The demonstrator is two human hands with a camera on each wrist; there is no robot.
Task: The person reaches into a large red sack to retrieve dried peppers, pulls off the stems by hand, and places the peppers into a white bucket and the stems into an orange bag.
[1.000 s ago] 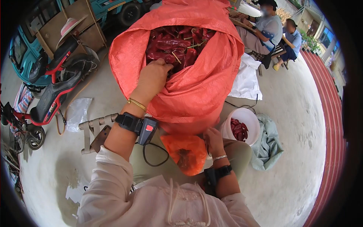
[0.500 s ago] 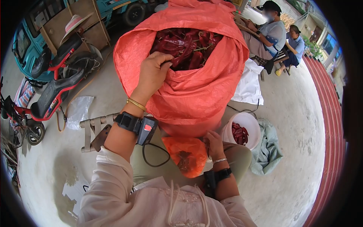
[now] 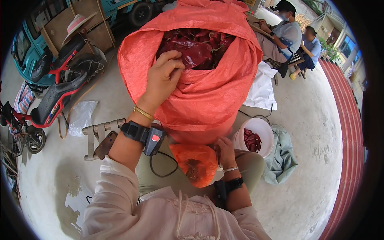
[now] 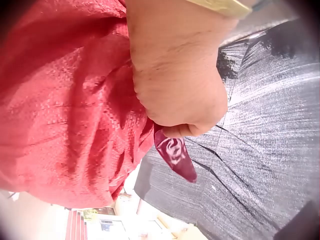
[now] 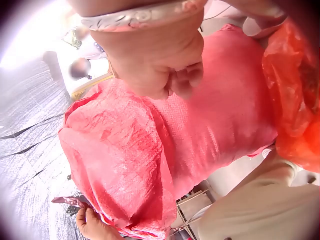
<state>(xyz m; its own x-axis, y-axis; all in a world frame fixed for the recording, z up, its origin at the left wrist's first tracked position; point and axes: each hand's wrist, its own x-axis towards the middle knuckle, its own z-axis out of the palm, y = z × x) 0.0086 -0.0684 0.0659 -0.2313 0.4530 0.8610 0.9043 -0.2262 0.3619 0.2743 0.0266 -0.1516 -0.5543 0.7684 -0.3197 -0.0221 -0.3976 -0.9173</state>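
Note:
My left hand is over the near left rim of a big red woven sack. Between its thumb and fingers it pinches a dried red chili pepper, whose tip sticks out in the left wrist view. Many more dark red chili peppers fill the sack's mouth. My right hand is low beside the sack, between an orange plastic bag and a white bucket. Its fingers are loosely curled in the right wrist view, with nothing visible in them.
Red chilies lie in the bucket, beside a crumpled grey-green sack. A low stool with a phone is at left, near a red and black scooter. Two people sit at the upper right, and red steps run along the right.
My left hand was at the chilies in the sack's mouth, then drew back to its rim. It now holds up a chili pepper there. My right hand has stayed nearly still.

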